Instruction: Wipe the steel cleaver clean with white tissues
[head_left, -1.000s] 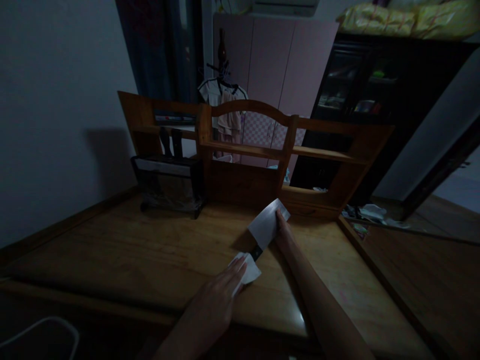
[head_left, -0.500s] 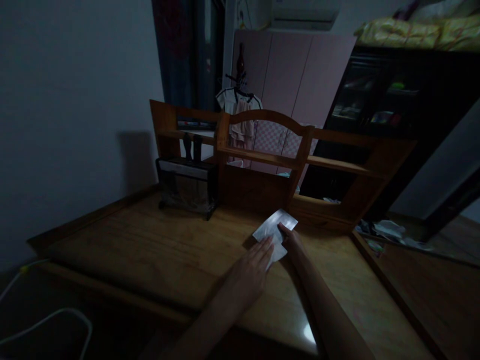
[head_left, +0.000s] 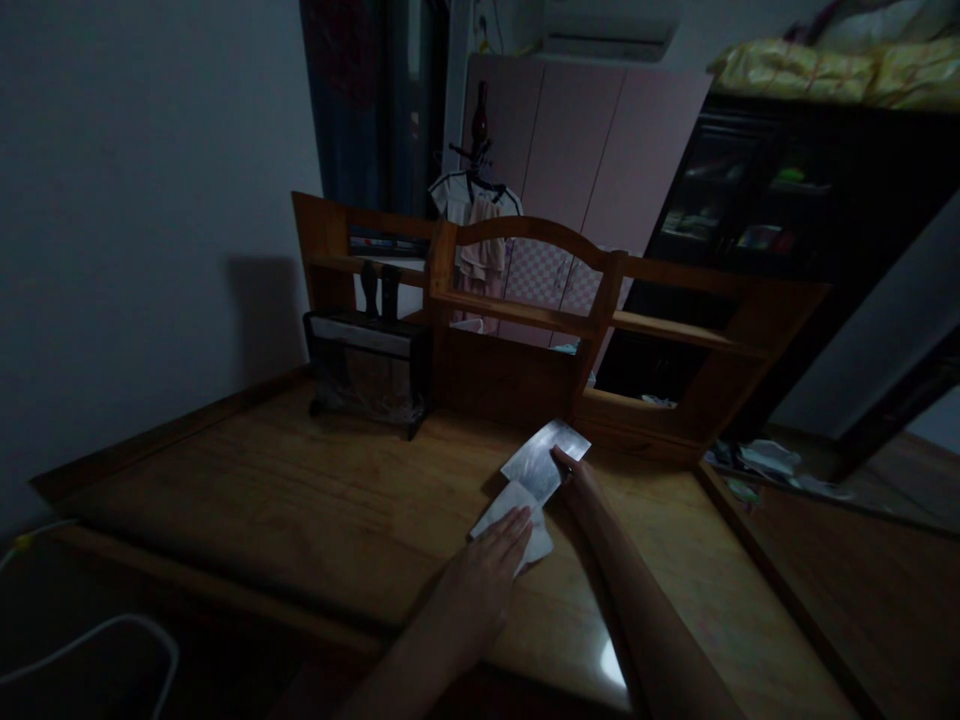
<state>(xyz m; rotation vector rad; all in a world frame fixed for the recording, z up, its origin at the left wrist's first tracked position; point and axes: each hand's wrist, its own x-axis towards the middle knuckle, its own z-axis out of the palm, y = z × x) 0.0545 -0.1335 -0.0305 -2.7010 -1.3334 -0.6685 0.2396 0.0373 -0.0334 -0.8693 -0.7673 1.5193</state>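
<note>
A cleaver with a broad shiny blade (head_left: 544,457) lies on the wooden table (head_left: 300,500), close to the shelf unit. My left hand (head_left: 487,570) lies flat, fingers together, pressing a white tissue (head_left: 516,515) onto the knife's handle end. My right hand (head_left: 579,482) rests on the right edge of the blade and steadies it; its fingers are partly hidden behind the blade. The handle is covered by the tissue.
A dark knife block (head_left: 367,365) with two handles sticking up stands at the back left. A wooden shelf unit (head_left: 525,320) runs along the table's far edge. A white cable (head_left: 97,640) loops at the lower left. Wardrobe and dark cabinet stand beyond.
My left hand has slid the tissue back toward me, from the blade down to the handle end. One second ago it was also low; the right hand has stayed on the blade.
</note>
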